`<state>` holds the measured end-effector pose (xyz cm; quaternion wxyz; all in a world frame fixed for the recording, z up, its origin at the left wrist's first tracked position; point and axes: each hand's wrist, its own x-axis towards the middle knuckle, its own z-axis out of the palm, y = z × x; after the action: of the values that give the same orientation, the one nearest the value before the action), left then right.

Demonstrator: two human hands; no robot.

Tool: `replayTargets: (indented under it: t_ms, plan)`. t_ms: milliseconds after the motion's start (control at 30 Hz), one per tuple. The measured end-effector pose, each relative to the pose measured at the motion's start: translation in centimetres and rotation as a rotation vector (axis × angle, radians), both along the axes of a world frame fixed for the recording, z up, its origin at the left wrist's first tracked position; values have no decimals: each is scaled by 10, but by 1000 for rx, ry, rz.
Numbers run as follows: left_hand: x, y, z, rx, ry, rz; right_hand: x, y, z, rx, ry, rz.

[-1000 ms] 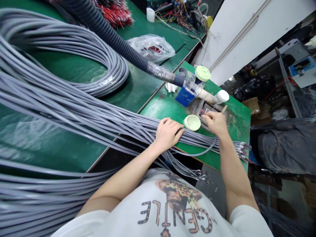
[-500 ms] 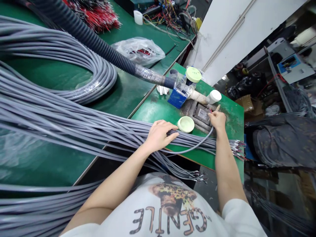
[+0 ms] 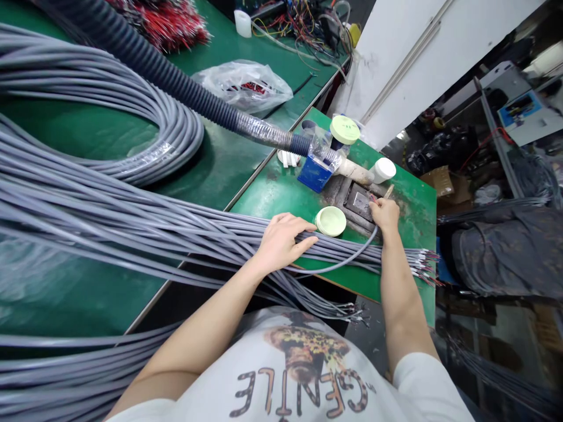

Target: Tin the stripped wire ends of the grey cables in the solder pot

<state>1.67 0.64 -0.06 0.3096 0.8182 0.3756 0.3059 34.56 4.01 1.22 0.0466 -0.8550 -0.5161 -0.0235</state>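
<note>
My left hand (image 3: 281,240) lies flat, fingers stretched out, on a thick bundle of grey cables (image 3: 132,217) that runs across the green bench. My right hand (image 3: 385,213) is pinched on the end of one grey cable (image 3: 347,262), which loops from the bundle up to it. The cable's stripped tip is held over a small square metal pot (image 3: 359,202) set in the green side table (image 3: 308,196). A pale green round lid (image 3: 331,221) sits between my two hands.
A dark corrugated hose (image 3: 176,73) ends at a blue block (image 3: 313,173) by the pot. White capped containers (image 3: 382,170), a clear plastic bag (image 3: 244,85) and red wire bundles (image 3: 162,23) lie farther back. Stripped cable ends (image 3: 424,266) hang off the table's right edge.
My right hand moved from near the green lid out to the far side of the metal pot, drawing the single cable with it. My left hand stayed on the bundle.
</note>
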Motion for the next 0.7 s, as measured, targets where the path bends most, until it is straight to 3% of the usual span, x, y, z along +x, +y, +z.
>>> replayTargets:
  t_ms: [700]
  plan:
    - [0,0,0,8,1,0,2,-1,2,29,29,25]
